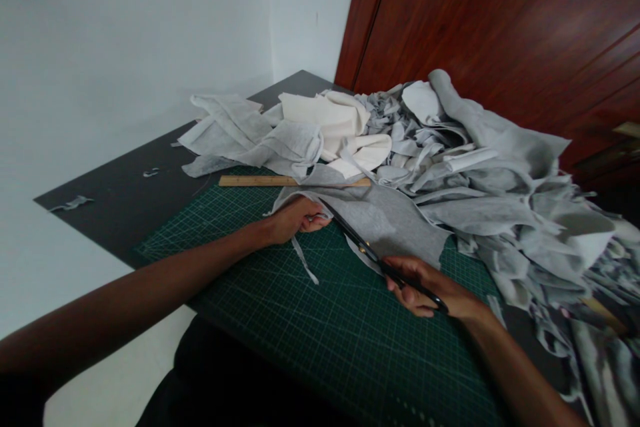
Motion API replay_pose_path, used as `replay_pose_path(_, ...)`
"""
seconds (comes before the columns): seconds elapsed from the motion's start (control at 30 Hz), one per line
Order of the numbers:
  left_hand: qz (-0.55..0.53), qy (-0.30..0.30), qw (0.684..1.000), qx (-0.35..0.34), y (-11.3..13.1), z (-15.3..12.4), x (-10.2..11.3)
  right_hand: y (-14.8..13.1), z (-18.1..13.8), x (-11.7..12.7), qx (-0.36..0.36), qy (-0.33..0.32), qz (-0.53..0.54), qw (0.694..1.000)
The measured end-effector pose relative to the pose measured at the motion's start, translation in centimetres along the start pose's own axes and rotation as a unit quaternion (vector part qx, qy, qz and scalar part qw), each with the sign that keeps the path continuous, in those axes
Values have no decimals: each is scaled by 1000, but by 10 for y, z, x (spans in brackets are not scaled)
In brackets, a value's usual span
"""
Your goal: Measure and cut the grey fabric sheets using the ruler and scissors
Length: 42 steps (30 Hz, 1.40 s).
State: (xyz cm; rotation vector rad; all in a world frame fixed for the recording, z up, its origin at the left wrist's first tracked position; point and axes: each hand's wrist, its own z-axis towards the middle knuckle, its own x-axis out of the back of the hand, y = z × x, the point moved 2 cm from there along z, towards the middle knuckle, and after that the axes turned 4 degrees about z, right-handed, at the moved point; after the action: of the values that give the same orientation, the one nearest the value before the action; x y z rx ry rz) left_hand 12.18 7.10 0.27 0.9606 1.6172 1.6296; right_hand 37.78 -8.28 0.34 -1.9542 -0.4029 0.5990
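A piece of grey fabric [395, 213] lies over the green cutting mat [280, 307]. My left hand [297, 219] pinches the fabric's left edge between its fingers. In my right hand [417, 283] is a pair of black scissors [363, 245], its fingers wrapped round the handles. The blades point up and left, their tips at the fabric edge beside my left fingers. Whether the blades are parted is hard to make out. Below my left hand a thin fabric strip [305, 261] hangs down onto the mat.
Behind the mat a wooden ruler [257, 181] lies partly under fabric. Cream cloth [327, 117] and pale grey cloth [235, 127] sit at the back. A large heap of grey scraps [500, 173] covers the right side, near a red-brown wooden door [490, 27]. White wall [150, 27] borders the left.
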Motion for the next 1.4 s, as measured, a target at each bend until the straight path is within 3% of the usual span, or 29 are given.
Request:
replay_pose_path(0.6,11,11,999,-46,-2,2,-1,3,2,0,1,-8,19,1000)
replay_pose_path(1.03,60,-8,998,-15,-17,6,3,4,3,0,-19,0,54,998)
replay_pose_path(1.4,31,-11,999,-31,-1,3,-1,5,4,1,-24,-6,43,999)
